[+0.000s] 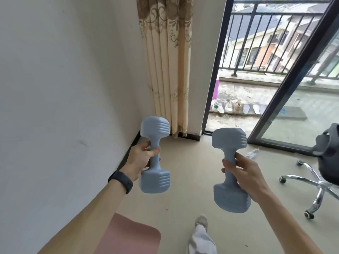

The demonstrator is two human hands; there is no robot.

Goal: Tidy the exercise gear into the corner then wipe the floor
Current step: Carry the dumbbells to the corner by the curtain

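I hold two light-blue dumbbells upright above the floor. My left hand (142,159) grips the handle of the left dumbbell (155,131); a black band sits on that wrist. My right hand (244,175) grips the handle of the right dumbbell (229,139). Both weights hang in front of the room's corner (157,136), where the white wall meets the curtain. A pink exercise mat (128,237) lies on the beige floor (185,165) at the bottom left, near the wall.
A cream patterned curtain (167,70) hangs in the corner. An open sliding glass door (293,99) leads to a balcony with shoes (226,106). An office chair (322,173) on a chrome wheeled base stands at the right. A crumpled plastic bottle (252,153) lies near the door track. My foot (201,220) shows below.
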